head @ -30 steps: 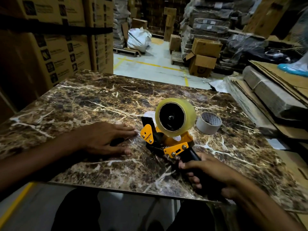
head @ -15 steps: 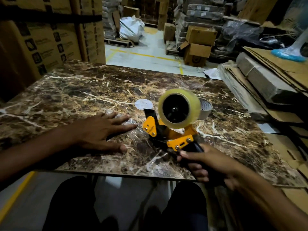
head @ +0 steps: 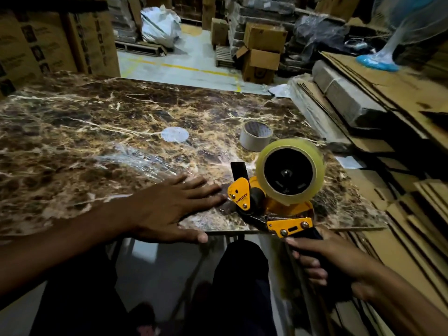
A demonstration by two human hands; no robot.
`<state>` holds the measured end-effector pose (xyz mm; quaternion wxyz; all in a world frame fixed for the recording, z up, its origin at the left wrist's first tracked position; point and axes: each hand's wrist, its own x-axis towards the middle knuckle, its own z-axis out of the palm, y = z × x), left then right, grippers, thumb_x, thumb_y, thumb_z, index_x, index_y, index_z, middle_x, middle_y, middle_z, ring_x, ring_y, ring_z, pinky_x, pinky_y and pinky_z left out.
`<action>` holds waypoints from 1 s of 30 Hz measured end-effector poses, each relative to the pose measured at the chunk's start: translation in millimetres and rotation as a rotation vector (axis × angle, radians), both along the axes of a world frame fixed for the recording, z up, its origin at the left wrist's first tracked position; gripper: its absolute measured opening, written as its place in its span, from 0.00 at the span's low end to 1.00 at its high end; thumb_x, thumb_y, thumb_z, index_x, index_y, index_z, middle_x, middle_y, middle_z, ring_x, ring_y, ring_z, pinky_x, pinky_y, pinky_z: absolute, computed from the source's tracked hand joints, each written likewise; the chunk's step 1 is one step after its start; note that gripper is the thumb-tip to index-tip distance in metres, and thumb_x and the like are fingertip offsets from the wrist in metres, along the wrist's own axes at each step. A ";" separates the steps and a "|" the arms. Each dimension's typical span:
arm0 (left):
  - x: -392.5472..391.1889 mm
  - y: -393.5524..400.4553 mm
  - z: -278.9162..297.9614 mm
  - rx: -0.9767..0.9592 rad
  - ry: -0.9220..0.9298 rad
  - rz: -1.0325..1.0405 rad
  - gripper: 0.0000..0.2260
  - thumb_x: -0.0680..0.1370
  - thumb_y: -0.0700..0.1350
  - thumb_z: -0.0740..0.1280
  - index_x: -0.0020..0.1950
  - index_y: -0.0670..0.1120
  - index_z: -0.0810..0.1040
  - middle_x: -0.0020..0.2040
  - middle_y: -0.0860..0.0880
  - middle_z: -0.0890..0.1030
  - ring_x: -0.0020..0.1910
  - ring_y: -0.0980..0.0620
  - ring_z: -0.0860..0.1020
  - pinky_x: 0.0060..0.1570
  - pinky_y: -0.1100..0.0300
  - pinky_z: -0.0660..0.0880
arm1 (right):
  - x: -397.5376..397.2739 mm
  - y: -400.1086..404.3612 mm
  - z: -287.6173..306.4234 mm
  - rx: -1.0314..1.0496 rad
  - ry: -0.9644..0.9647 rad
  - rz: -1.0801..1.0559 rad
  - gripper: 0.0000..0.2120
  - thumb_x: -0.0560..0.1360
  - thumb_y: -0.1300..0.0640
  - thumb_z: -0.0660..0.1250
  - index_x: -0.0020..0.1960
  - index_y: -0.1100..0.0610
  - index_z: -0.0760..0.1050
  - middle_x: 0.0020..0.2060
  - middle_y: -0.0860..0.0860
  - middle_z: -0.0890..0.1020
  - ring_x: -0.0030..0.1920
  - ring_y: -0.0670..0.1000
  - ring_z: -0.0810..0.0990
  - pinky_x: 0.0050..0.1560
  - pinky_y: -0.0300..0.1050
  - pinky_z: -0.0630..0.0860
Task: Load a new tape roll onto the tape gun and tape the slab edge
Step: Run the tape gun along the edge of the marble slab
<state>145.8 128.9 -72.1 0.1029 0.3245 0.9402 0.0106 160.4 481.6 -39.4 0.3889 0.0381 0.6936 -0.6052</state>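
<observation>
In the head view, the marble slab (head: 101, 132) fills the left and middle of the frame, with its near edge running across the lower middle. The tape gun (head: 271, 202) stands at the lower right of the slab, just at this near edge, and the new clear tape roll (head: 291, 170) is already on its hub. The right hand (head: 332, 260), at the lower right of the frame, is closed around the black handle, which hangs past the edge. The left hand (head: 169, 209) lies flat and open on the slab beside the gun's front, holding nothing, and its thumb curls over the near edge. A shiny strip of clear tape (head: 143, 161) lies on the stone above this hand. An empty cardboard core (head: 255, 137) and a round white sticker (head: 174, 134) rest further back.

The risk I see: the gun's front plate is very near the left fingertips, so a quick pull could catch them. Also, if the left hand presses too weakly, the tape may wrinkle or lift from the edge
</observation>
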 end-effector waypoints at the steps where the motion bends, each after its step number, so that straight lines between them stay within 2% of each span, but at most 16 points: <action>1: 1.2 8.0 -0.4 0.000 -0.005 -0.014 0.43 0.73 0.80 0.38 0.83 0.64 0.31 0.84 0.61 0.31 0.84 0.51 0.31 0.82 0.47 0.33 | 2.1 4.7 -0.4 -0.003 -0.001 -0.011 0.11 0.73 0.55 0.74 0.37 0.59 0.76 0.26 0.54 0.66 0.21 0.49 0.63 0.23 0.41 0.61; 9: 5.3 41.2 -3.0 -0.016 0.003 -0.044 0.48 0.67 0.84 0.32 0.82 0.62 0.27 0.82 0.61 0.29 0.83 0.54 0.29 0.83 0.49 0.34 | 15.9 25.6 -8.3 -0.057 0.042 -0.005 0.14 0.70 0.50 0.79 0.35 0.55 0.76 0.26 0.52 0.66 0.22 0.48 0.64 0.24 0.41 0.62; 14: 10.5 53.9 -3.3 -0.002 0.021 -0.071 0.46 0.68 0.84 0.34 0.80 0.64 0.25 0.82 0.62 0.30 0.83 0.55 0.29 0.82 0.52 0.32 | 20.0 29.8 -18.7 -0.163 0.073 0.033 0.12 0.78 0.56 0.70 0.37 0.54 0.73 0.27 0.52 0.66 0.24 0.48 0.66 0.27 0.42 0.66; 17: 14.4 59.2 -1.3 0.002 0.009 -0.068 0.42 0.69 0.83 0.35 0.77 0.68 0.23 0.82 0.64 0.29 0.82 0.59 0.29 0.80 0.56 0.28 | 25.8 43.5 -21.5 -0.120 0.113 0.039 0.11 0.78 0.55 0.72 0.39 0.53 0.73 0.28 0.51 0.67 0.24 0.48 0.65 0.27 0.41 0.64; 21: 16.9 69.5 -3.3 0.018 0.023 -0.076 0.43 0.71 0.82 0.37 0.81 0.67 0.29 0.83 0.64 0.31 0.84 0.56 0.32 0.82 0.49 0.32 | 41.9 67.7 -22.9 -0.083 0.108 -0.053 0.11 0.72 0.53 0.77 0.42 0.55 0.75 0.28 0.52 0.67 0.23 0.47 0.65 0.26 0.42 0.63; 24: 17.8 81.2 -6.1 0.021 0.032 -0.101 0.42 0.73 0.82 0.39 0.82 0.66 0.31 0.84 0.63 0.33 0.85 0.55 0.34 0.83 0.46 0.35 | 51.5 79.0 -22.8 -0.037 0.116 -0.076 0.14 0.71 0.52 0.76 0.46 0.58 0.73 0.28 0.52 0.68 0.24 0.48 0.65 0.26 0.42 0.63; 28: 19.8 95.3 -6.3 0.039 0.020 -0.123 0.39 0.73 0.82 0.40 0.79 0.71 0.29 0.83 0.65 0.34 0.85 0.56 0.34 0.83 0.46 0.35 | 64.0 93.1 -20.3 0.035 0.128 -0.067 0.14 0.71 0.52 0.75 0.47 0.58 0.73 0.28 0.51 0.69 0.25 0.48 0.65 0.27 0.42 0.63; 30: 20.7 100.0 -7.0 0.026 0.036 -0.128 0.41 0.73 0.82 0.40 0.80 0.69 0.30 0.83 0.65 0.34 0.84 0.56 0.34 0.84 0.46 0.36 | 71.7 103.4 -23.3 0.025 0.105 -0.096 0.15 0.70 0.52 0.76 0.47 0.58 0.72 0.28 0.52 0.69 0.24 0.48 0.65 0.26 0.42 0.63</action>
